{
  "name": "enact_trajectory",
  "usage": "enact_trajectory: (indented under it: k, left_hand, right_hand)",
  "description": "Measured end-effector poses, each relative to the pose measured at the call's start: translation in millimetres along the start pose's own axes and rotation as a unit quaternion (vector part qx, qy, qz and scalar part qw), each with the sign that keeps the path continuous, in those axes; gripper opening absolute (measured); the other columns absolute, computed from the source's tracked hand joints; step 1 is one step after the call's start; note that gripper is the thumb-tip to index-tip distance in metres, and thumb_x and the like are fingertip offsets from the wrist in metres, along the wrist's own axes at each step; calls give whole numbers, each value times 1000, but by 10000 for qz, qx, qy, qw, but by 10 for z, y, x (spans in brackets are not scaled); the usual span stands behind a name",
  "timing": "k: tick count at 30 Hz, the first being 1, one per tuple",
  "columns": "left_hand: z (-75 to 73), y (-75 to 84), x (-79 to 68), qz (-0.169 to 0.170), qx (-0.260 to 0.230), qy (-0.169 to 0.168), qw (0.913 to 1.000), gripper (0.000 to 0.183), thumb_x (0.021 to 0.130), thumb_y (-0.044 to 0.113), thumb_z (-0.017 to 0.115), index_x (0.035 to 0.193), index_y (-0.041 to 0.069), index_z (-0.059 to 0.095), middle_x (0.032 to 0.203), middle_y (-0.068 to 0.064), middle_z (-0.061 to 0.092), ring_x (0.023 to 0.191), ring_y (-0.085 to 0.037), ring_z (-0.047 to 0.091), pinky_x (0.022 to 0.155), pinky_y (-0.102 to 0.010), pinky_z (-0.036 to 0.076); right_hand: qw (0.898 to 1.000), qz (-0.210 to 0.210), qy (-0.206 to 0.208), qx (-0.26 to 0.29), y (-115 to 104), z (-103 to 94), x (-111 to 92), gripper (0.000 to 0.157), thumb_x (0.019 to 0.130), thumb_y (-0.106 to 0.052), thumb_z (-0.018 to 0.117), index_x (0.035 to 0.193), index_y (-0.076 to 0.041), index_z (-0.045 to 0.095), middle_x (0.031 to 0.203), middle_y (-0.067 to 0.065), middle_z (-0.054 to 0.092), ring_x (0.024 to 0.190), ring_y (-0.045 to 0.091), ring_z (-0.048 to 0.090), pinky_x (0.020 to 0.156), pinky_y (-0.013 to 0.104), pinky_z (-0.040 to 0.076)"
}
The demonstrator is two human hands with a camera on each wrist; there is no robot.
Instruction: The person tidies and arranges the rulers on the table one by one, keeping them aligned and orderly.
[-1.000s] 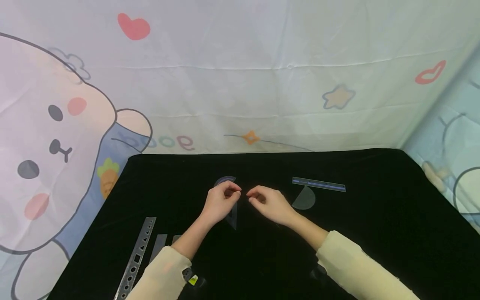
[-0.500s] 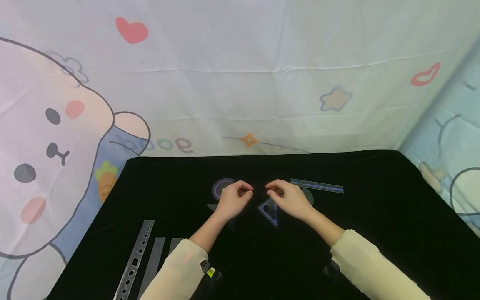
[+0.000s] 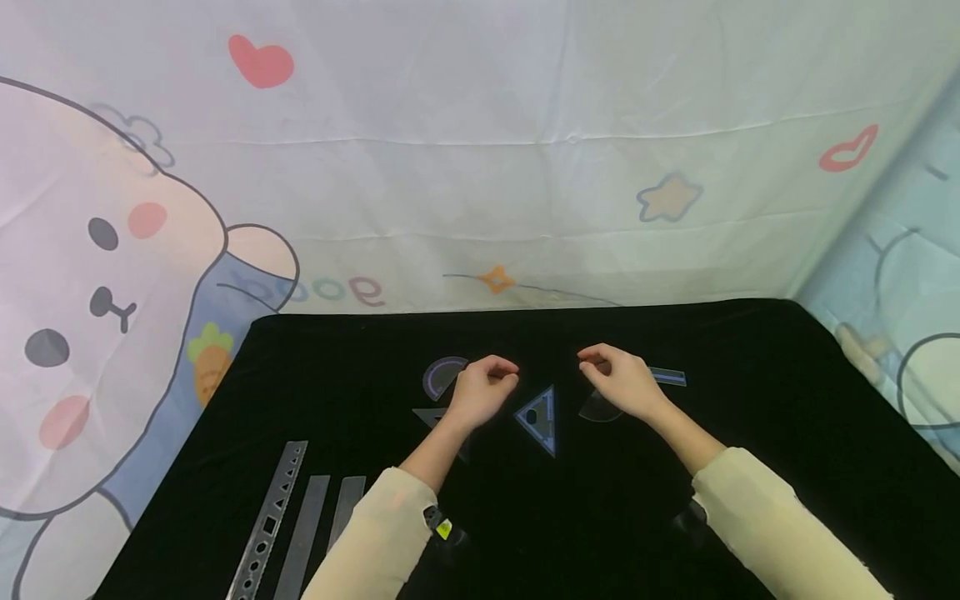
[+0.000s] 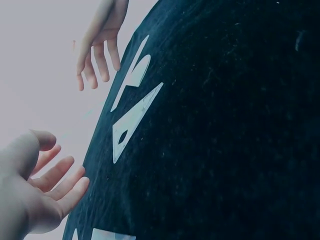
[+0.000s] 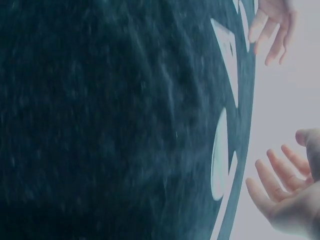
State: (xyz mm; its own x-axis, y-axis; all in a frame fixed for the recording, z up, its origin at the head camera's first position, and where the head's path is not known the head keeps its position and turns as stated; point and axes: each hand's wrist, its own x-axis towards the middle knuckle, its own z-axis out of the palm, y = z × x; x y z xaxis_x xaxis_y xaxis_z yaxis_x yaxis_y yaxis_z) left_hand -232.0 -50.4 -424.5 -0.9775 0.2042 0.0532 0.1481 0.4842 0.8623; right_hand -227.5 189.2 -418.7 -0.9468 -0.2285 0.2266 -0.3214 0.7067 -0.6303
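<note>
Fingers loosely bent and nothing held, my left hand (image 3: 480, 392) hovers over the table's middle in the head view. Beneath it lie a purple-edged protractor (image 3: 441, 379) and a clear set square (image 3: 427, 414), partly hidden by hand and forearm. To its right a blue-edged set square (image 3: 538, 421) lies flat between the hands. My right hand (image 3: 618, 379), also holding nothing, is over a clear half-round protractor (image 3: 597, 409) and a blue-striped ruler (image 3: 669, 377), covering part of both. Both wrist views show the hands, left (image 4: 45, 195) and right (image 5: 290, 200), with fingers spread and relaxed.
On the left of the black tablecloth (image 3: 600, 517) lie a long stencil ruler (image 3: 272, 517) with cut-out shapes and two plain grey strips, one of them (image 3: 306, 533) beside it. A printed cloth backdrop (image 3: 450, 192) hangs behind the table.
Both hands have shifted right, the right hand farther, so the gap between them has widened. The blue-edged set square is now uncovered, while the right hand overlaps the ruler and half-round protractor.
</note>
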Motion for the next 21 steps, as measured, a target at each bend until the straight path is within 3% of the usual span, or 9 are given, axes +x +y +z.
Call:
enact_trajectory:
  k: [10,16,21]
  left_hand:
    - [127,55,99,-1,-15,-30,10000,22,88,19,59,107,9,64,103,-4,65,92,-18,62,78,-31,52]
    - [170,110,148,-101,-41,-100,9999,24,88,20,59,109,9,63,107,-4,65,101,-20,60,86,-35,49]
    - [209,132,197,-56,-80,-15,10000,24,88,21,59,109,10,63,106,-4,65,99,-19,61,85,-33,50]
  right_hand:
    - [9990,352,10,-279,219,-248,-12,31,94,-21,51,116,-1,58,105,15,64,89,28,63,68,37,51]
    - [9973,594,-23,-425,329,-365,-35,35,95,-23,49,119,1,55,108,18,63,94,31,62,73,43,51]
    - [9950,874,-90,-472,420,-455,-42,39,96,-26,46,122,1,53,111,21,60,98,34,59,78,47,50]
